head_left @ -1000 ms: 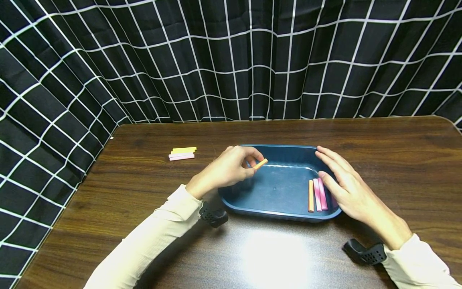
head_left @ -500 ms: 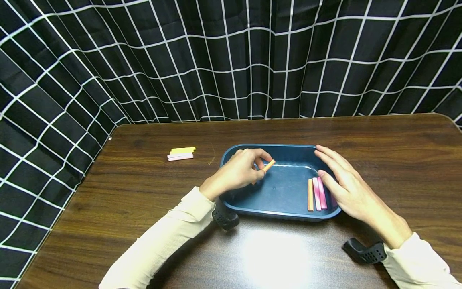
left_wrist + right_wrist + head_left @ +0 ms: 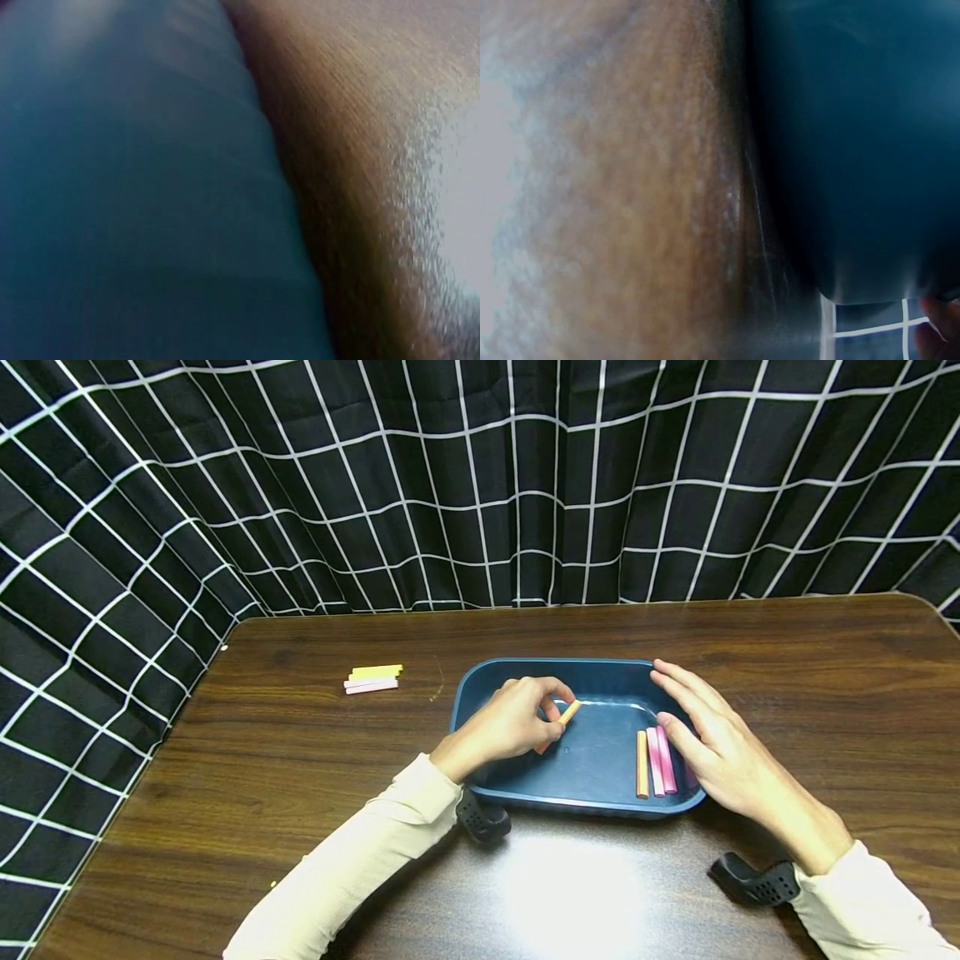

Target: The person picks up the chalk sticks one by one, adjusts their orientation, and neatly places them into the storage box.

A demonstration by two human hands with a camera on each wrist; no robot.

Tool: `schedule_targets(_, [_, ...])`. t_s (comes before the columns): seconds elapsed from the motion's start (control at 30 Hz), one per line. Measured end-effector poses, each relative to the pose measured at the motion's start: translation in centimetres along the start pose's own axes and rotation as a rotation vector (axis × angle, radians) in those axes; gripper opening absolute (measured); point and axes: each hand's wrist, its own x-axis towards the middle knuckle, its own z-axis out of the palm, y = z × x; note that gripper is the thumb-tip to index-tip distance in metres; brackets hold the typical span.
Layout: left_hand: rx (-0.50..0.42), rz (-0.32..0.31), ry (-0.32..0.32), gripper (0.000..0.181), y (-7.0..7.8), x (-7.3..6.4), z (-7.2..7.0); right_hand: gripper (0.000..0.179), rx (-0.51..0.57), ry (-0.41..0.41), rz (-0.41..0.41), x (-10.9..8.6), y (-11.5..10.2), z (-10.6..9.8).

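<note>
In the head view my left hand [image 3: 513, 718] pinches an orange chalk stick [image 3: 570, 712] between thumb and fingers, inside the blue tub [image 3: 585, 803]. The stick slants, its lower end showing below the thumb. My right hand [image 3: 723, 756] lies over the tub's right end, fingers straight along the rim and thumb over the inside. Next to that thumb, an orange chalk stick [image 3: 642, 764] and two pink chalk sticks [image 3: 662, 760] lie side by side on the tub floor. Both wrist views show mostly the tub's outer wall [image 3: 150, 202] close up, with fingertips [image 3: 934, 330] at a corner of the right one.
On the wooden table [image 3: 247, 760], left of the tub, lie yellow chalk sticks [image 3: 377, 671] and pale pink chalk sticks [image 3: 372, 686], close together. A black curtain with white grid lines [image 3: 450, 485] hangs behind the table and along its left side.
My left hand has moved right and slightly down, carrying the orange chalk stick from the tub's left end further over its floor. The right hand keeps its place on the rim.
</note>
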Motion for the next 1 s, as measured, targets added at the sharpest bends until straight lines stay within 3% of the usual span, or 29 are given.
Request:
schedule_targets(0.23, [0.007,0.006,-0.019,0.037,0.1,0.4,0.7,0.049,0.001,-0.007,0.016,0.0,-0.1,0.1])
schedule_targets(0.8, [-0.018,-0.058,-0.069,0.038,1.2,0.9,2.1,0.051,0.037,-0.033,0.063,0.0,-0.3,0.1])
schedule_targets(1.0, [-0.125,-0.094,-0.062,0.036,1.3,0.9,2.4,0.049,0.013,-0.013,0.024,0.0,-0.2,0.1])
